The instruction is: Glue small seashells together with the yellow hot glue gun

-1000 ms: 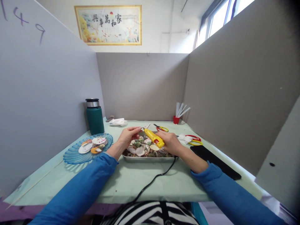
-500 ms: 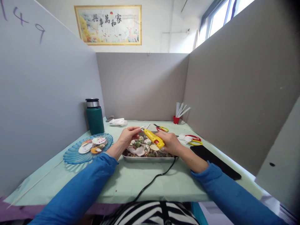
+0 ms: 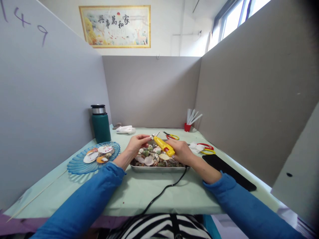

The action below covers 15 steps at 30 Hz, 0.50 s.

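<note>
My right hand (image 3: pixel 179 150) is wrapped around a yellow hot glue gun (image 3: pixel 163 146), its nozzle pointing up and left. A black cord (image 3: pixel 165 188) hangs from it toward the table's front edge. Thumb and fingers of my left hand (image 3: pixel 138 144) are pinched on a small whitish piece, too small to name, right by the nozzle. Both hands are above a metal tray (image 3: pixel 159 169) full of mixed seashells (image 3: pixel 149 161). On the left, a blue scalloped glass plate (image 3: pixel 77 165) carries several shells (image 3: pixel 91 157).
Behind the plate stands a green bottle (image 3: pixel 101 127). Scissors (image 3: pixel 173 136) lie beyond the tray, with more red-and-yellow-handled ones (image 3: pixel 209 151) at right beside white tissue (image 3: pixel 196 147). A black slab (image 3: pixel 229 172) lies near the right wall. Glue sticks (image 3: pixel 191 117) stand in a red cup (image 3: pixel 187 127).
The glue gun's nozzle has shifted very slightly near my left fingertips. Both hands keep their hold, and everything else on the table stays in place.
</note>
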{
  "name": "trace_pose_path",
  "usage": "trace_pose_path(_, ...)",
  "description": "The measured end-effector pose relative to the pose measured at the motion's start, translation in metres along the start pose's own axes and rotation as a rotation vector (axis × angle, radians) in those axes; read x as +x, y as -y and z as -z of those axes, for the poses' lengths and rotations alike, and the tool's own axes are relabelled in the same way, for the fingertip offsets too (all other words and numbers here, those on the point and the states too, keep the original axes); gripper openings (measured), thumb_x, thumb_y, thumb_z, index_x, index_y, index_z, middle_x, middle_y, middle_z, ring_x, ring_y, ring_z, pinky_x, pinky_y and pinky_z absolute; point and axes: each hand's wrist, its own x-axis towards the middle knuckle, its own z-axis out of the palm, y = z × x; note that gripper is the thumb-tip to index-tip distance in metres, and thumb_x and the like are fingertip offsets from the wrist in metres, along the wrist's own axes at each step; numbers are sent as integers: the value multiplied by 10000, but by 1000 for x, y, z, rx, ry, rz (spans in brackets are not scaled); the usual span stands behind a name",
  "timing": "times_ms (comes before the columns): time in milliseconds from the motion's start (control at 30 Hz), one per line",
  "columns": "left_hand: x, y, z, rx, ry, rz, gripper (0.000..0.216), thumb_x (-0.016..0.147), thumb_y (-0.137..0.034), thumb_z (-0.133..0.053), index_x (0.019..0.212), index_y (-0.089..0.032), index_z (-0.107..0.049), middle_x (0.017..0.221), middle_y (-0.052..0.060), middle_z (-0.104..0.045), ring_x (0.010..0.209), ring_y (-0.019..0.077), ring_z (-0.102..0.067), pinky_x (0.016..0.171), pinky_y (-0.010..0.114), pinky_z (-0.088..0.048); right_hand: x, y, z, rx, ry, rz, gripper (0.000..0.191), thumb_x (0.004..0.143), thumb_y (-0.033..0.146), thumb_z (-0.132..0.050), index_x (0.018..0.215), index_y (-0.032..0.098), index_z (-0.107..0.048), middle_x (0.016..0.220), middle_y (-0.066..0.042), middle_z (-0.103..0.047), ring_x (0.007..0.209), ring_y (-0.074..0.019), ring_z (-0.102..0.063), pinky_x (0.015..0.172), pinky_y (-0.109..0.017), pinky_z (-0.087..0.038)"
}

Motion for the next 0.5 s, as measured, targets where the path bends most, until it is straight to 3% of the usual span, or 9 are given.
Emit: trace_pose_path(500,-3,-3,-3,30,-6,-18,338,498,-308,-831,732,-106,-693,597,6,-635,448,71,-532,505,218,-440,0,1,0,24,21,16,304,721,122,-567,1019,176,-590,951,-65,-670,855,-196,-616,688,-256,-415)
